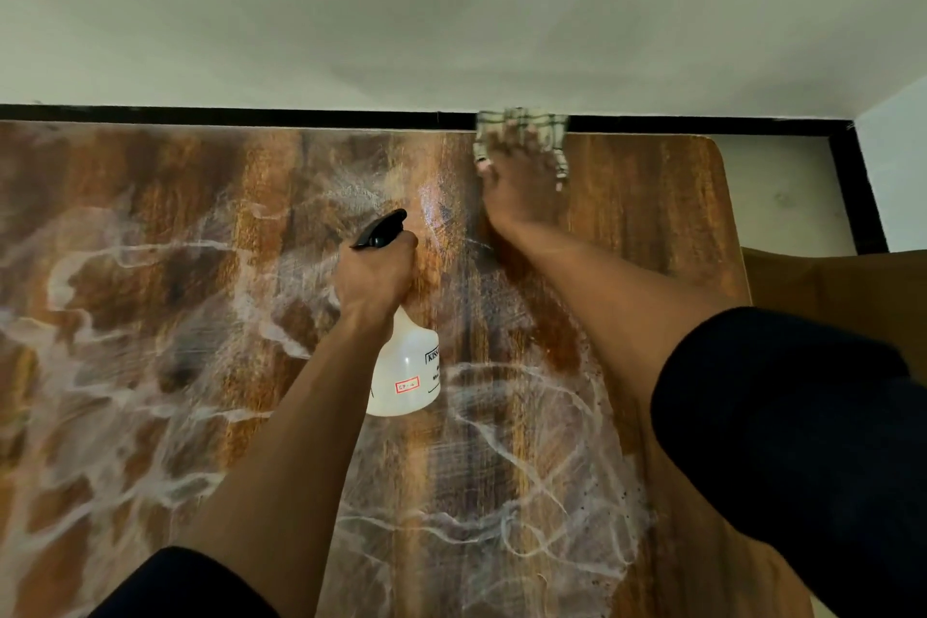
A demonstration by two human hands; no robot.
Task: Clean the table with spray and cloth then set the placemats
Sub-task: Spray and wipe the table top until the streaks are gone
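Observation:
The wooden table (150,216) fills the view, streaked with white foamy spray marks and wet patches. My left hand (373,274) grips the neck of a white spray bottle (406,371) with a black trigger head, held over the table's middle, nozzle pointing away from me. My right hand (516,188) lies flat on a checked cloth (521,128), pressing it on the table at the far edge. The hand and cloth are motion-blurred. No placemats are in view.
A white wall rises behind the table above a black skirting strip (251,115). The table's right edge (732,226) borders pale floor and a brown surface (827,281) at the right.

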